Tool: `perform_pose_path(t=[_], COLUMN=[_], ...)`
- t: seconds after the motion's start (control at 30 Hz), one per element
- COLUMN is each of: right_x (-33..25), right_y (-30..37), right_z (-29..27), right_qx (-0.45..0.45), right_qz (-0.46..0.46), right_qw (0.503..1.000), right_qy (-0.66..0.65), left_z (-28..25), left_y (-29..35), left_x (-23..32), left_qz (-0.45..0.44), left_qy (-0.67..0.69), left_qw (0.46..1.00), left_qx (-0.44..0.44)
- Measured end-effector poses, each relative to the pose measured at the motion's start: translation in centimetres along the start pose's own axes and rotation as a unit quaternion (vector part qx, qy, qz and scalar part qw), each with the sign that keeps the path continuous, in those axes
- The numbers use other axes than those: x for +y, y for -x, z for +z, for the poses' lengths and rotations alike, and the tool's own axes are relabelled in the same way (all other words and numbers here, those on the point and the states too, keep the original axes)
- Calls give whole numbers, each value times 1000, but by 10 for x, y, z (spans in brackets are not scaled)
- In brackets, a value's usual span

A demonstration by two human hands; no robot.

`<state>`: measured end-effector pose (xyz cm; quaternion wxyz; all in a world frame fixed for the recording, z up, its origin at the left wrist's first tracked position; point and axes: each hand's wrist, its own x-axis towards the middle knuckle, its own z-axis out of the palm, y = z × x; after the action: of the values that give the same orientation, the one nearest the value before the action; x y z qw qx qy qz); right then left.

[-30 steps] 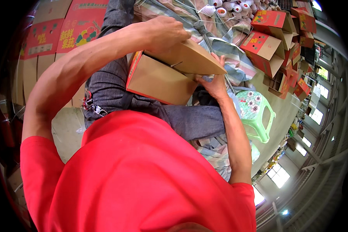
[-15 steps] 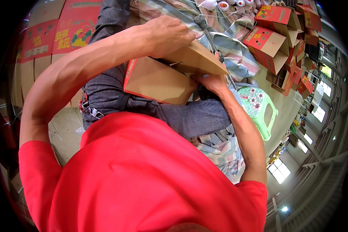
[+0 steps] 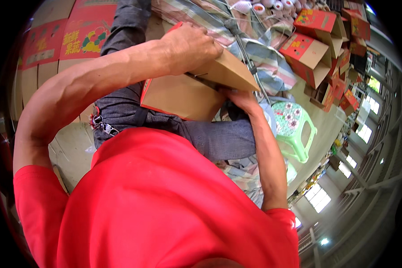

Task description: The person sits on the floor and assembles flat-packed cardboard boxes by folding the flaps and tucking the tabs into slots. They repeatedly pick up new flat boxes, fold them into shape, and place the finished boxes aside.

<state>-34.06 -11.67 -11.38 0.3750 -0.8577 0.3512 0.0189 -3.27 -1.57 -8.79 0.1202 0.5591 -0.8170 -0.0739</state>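
Together, two hands (image 3: 192, 48) hold one cardboard box (image 3: 181, 96).

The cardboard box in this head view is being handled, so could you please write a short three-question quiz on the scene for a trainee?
1. Multiple choice: What is the main colour of the stool on the picture's right side?
A) Black
B) Dark red
C) Pale green

2. True or false: The left hand is nearer the picture's top edge than the right hand.

3. Count: How many hands are at the cardboard box?

Key:
1. C, pale green.
2. True.
3. Two: the left at its upper part, the right at its right-hand end, with fingers partly hidden.
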Motion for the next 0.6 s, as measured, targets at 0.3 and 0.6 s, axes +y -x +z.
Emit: perform_pose_path(t=[0.3,0.6], right_x=[-104,-95], right_y=[-40,-24], right_z=[-87,-46], right_qx=[-137,-143], right_qz=[-148,-174], right_qw=[962,969], right_qy=[185,101], left_z=[-3,-9], left_y=[5,31], left_x=[5,32], left_qz=[-5,-46], left_qy=[48,-11], left_qw=[999,998], left_qx=[8,40])
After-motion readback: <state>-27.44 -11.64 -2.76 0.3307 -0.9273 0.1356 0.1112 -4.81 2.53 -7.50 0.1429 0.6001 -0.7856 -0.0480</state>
